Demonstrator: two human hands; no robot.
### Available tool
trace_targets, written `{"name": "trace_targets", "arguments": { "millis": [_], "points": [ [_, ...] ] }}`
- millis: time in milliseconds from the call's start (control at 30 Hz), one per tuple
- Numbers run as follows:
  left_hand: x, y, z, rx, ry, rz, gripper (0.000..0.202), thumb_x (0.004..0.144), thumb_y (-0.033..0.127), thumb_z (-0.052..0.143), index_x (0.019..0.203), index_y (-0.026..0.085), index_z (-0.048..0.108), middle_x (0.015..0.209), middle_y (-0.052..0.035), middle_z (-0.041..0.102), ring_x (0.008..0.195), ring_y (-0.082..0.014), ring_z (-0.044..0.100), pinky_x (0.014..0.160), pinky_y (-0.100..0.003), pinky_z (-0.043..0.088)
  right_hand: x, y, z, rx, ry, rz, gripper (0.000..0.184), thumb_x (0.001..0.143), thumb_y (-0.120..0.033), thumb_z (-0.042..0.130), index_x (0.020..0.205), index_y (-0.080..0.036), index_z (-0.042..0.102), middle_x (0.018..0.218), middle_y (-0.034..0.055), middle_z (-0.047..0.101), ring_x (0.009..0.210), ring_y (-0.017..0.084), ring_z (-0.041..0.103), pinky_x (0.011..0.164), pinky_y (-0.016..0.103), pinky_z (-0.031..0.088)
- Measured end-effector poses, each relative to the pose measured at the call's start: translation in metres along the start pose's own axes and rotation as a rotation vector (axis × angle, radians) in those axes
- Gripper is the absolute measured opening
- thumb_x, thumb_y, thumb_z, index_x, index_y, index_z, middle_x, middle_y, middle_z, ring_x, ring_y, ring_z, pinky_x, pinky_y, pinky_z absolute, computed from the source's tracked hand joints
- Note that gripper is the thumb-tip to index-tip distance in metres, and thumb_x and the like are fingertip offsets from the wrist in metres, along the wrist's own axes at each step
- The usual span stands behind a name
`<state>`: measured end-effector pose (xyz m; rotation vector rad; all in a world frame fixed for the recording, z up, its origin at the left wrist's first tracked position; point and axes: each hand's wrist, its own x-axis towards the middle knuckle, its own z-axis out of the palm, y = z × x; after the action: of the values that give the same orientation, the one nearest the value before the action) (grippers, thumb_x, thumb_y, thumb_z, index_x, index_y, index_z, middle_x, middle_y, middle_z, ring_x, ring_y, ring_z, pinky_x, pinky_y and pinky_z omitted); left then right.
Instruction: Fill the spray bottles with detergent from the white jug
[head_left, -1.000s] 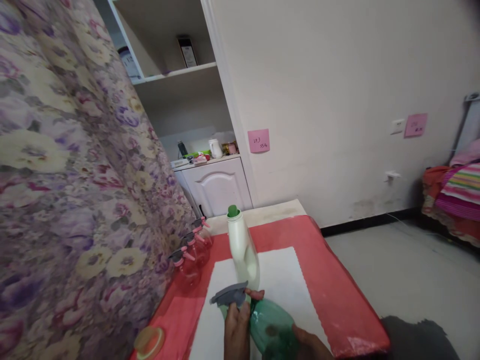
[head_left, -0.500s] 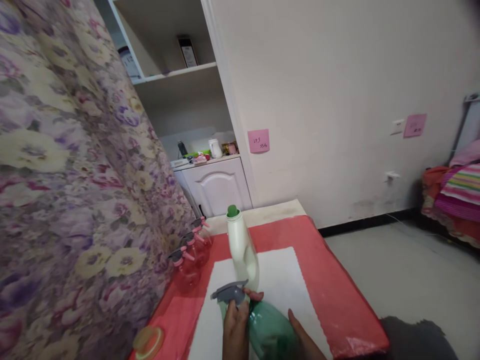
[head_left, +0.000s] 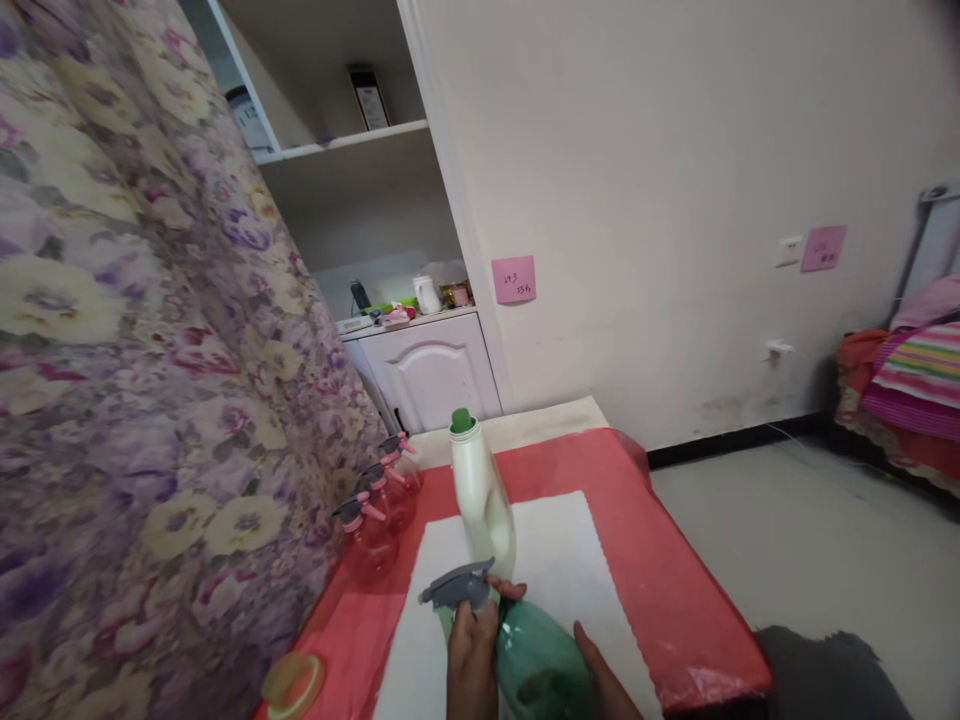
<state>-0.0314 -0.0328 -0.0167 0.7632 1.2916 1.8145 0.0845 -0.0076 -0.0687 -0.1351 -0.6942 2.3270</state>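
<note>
A green see-through spray bottle (head_left: 536, 660) with a grey trigger head (head_left: 454, 586) is tilted over a white mat (head_left: 555, 560) at the bottom of the view. My left hand (head_left: 472, 660) is closed round the bottle's neck just under the trigger head. My right hand (head_left: 600, 680) cups the bottle's body from the right, its thumb lying along the side. Just behind the trigger head stands a white bottle with a green cap (head_left: 480, 495), upright on the mat.
The mat lies on a red table cover (head_left: 675, 580). Three pink spray bottles (head_left: 379, 505) stand at the table's left edge by a flowered curtain (head_left: 150, 350). An orange lid (head_left: 294, 683) lies bottom left. Behind are a white cabinet (head_left: 431, 370), shelves and bare floor on the right.
My right hand has shifted on the green bottle, its thumb now lying along the side. The view has drifted slightly; the bottle stays in the same place.
</note>
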Motion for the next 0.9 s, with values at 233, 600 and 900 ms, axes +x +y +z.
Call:
{"name": "trace_targets", "arguments": {
  "millis": [233,600,900],
  "points": [
    [0.002,0.001,-0.004,0.034,0.044,0.034,0.045,0.069,0.053,0.075,0.093,0.016,0.071,0.092,-0.0100,0.075,0.099,-0.0309,0.067,0.095,-0.043,0.047,-0.009,0.002,-0.006,-0.011,-0.030,0.079,0.069,0.076,-0.075,0.059,0.115,-0.018,0.069,0.104,0.0120,0.076,0.111,0.033,0.065,0.091,0.047,0.051],
    [0.004,0.009,-0.009,0.013,-0.054,0.000,0.043,0.068,0.051,0.078,0.092,0.016,0.072,0.091,-0.0096,0.074,0.099,-0.0308,0.068,0.094,-0.044,0.048,-0.017,0.005,-0.019,-0.110,0.028,0.033,0.066,0.080,-0.069,0.057,0.121,-0.019,0.067,0.099,0.0111,0.078,0.105,0.035,0.069,0.087,0.047,0.054],
    [0.002,-0.003,-0.009,0.026,-0.017,0.020,0.043,0.072,0.052,0.075,0.095,0.017,0.070,0.095,-0.0107,0.075,0.097,-0.0283,0.067,0.095,-0.041,0.045,-0.017,0.008,-0.021,-0.156,0.073,-0.009,0.048,0.077,-0.057,0.071,0.113,-0.026,0.069,0.116,0.0064,0.072,0.113,0.033,0.064,0.087,0.046,0.055]
  ]
}}
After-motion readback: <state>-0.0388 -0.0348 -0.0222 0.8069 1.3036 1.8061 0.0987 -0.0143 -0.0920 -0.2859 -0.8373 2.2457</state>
